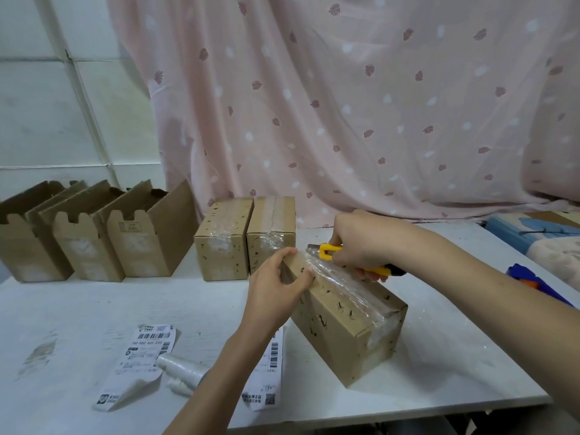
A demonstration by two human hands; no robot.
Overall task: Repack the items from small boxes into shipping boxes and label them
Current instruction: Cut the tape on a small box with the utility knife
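White surface (pixel 94 309): bare stretch at left; near edge runs close under the taped box (pixel 348 321), which lies centre-right. Left hand (pixel 276 290) grips the box's far-left corner. Right hand (pixel 361 240) holds a yellow utility knife (pixel 332 251) at the far top seam. Labels (pixel 138 362) lie near-left.

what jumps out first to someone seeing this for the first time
Mid-table, the right hand grips a yellow box cutter at the far end of a taped cardboard box, which the left hand holds steady. At the back left stand three open boxes, with two sealed boxes next to them. Shipping labels lie near the front edge.
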